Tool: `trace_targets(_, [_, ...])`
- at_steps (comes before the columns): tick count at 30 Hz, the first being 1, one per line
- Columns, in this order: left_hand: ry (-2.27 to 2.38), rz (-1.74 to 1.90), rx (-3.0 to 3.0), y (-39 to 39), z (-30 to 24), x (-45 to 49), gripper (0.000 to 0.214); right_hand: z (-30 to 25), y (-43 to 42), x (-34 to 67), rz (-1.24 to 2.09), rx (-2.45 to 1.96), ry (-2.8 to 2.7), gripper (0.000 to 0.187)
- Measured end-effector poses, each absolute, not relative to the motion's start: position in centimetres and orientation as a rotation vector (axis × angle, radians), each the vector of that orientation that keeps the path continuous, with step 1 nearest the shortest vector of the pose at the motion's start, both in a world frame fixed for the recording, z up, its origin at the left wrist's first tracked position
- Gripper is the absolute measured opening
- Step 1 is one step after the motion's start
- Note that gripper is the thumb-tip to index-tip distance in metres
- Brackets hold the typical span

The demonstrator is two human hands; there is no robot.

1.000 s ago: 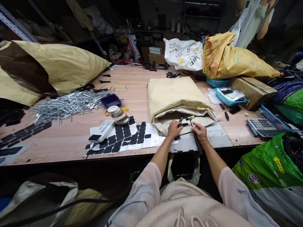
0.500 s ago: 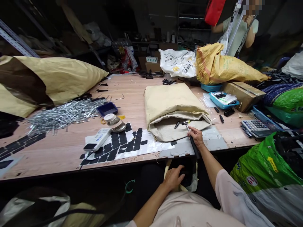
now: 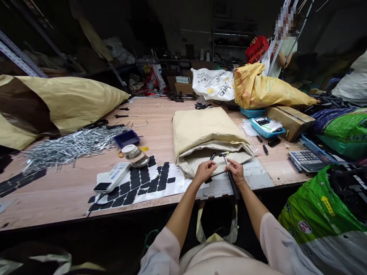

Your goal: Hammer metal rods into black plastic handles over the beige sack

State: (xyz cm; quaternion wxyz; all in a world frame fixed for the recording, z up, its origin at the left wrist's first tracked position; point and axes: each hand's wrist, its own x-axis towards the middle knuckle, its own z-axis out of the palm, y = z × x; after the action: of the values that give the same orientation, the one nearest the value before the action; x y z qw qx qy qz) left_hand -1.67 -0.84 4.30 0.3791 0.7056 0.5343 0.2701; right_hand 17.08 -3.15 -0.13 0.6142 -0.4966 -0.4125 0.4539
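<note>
My right hand (image 3: 237, 172) is wrapped round the black handle of a small hammer (image 3: 233, 185). The hammer's head, with a yellowish face, points away from me over the open mouth of a folded beige sack (image 3: 208, 124). Beside it, my left hand (image 3: 205, 171) is closed at the front edge of the sack, fingertips together. A thin dark piece shows between the hands, but what the left fingers grip is unclear. Just beyond them a small black part (image 3: 212, 156) lies on the sack. Under the sack's front edge is a grey sheet (image 3: 259, 177).
Left of the sack are black stickers (image 3: 134, 179), a white device (image 3: 113, 177), a glass jar (image 3: 136, 156), a navy tray (image 3: 126, 139) and a heap of metal rods (image 3: 74, 143). A calculator (image 3: 306, 159) and blue basket (image 3: 266, 128) lie right. A person (image 3: 285, 51) stands behind.
My left hand has risen from below the table edge to the sack, beside the hammer. My right hand still holds the hammer. The person behind has lowered a red bag.
</note>
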Motion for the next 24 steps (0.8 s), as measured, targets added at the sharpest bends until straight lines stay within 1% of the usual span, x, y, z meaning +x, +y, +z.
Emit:
trace_targets(2, [1.61, 0.817, 1.806, 2.4, 3.7, -0.6, 0.019, -0.2, -3.1, 17.1, 1.046, -1.14, -0.954, 0.052])
trace_targets(3, [1.679, 0.848, 1.806, 3.5, 3.2, -0.1, 0.022, -0.2, -3.0, 17.0, 1.045, -1.136, -0.958, 0.052])
trace_targets(5, [1.747, 0.863, 1.818, 4.9, 2.0, 0.8, 0.026, -0.3, -2.9, 17.0, 1.049, -1.125, -0.964, 0.05])
trace_targets(7, [1.776, 0.853, 1.855, 5.3, 1.1, 1.3, 0.022, -0.4, -2.8, 17.0, 1.057, -1.115, -0.967, 0.05])
trace_targets(10, [1.754, 0.832, 1.932, 5.0, 0.3, 1.2, 0.015, -0.5, -2.7, 17.0, 1.064, -1.129, -0.965, 0.05])
trace_targets(14, [1.601, 0.73, 2.076, 4.0, -0.2, -0.1, 0.018, -0.7, -2.7, 17.0, 1.072, -1.136, -0.953, 0.05])
trace_targets(16, [1.493, 0.719, 2.157, 3.4, -0.5, -0.7, 0.022, -0.8, -2.7, 16.9, 1.075, -1.131, -0.953, 0.05])
trace_targets(20, [1.408, 0.847, 2.134, 3.0, -1.1, -1.5, 0.037, -0.9, -2.8, 16.9, 1.068, -1.126, -0.971, 0.051])
trace_targets(22, [1.406, 0.868, 2.08, 3.1, -1.3, -1.6, 0.034, -0.8, -2.9, 16.9, 1.059, -1.136, -0.981, 0.051])
trace_targets(24, [1.414, 0.861, 2.054, 3.2, -1.3, -1.5, 0.022, -0.6, -3.1, 17.0, 1.045, -1.154, -1.0, 0.051])
